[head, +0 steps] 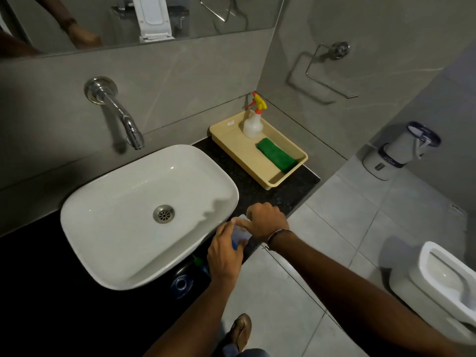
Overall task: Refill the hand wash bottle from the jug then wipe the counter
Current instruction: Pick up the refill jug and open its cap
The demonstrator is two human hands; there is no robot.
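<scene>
Black speckled stone surface [257,186] ran from lower left to centre right of frame, w/ a white basin [116,202] on it at centre left. Beige tray [237,148] sat on the surface upper right of centre, by the wall corner. L hand [224,256] & R hand [266,222] met at the surface's front edge, lower centre, just right of the basin. Clear hand wash bottle [240,233] was held btwn them, mostly hidden. L fingers [224,229] were wrapped round its body from the left. R fingers [240,222] were curled over its top. Chrome tap [123,117] came off the wall, upper left. Green cloth [277,155] lay folded in the tray's near half. Spray bottle [253,126] w/ a yellow & red head stood upright in its far corner. Blue round item [181,284] sat in shadow below the basin; couldn't tell what it was.
</scene>
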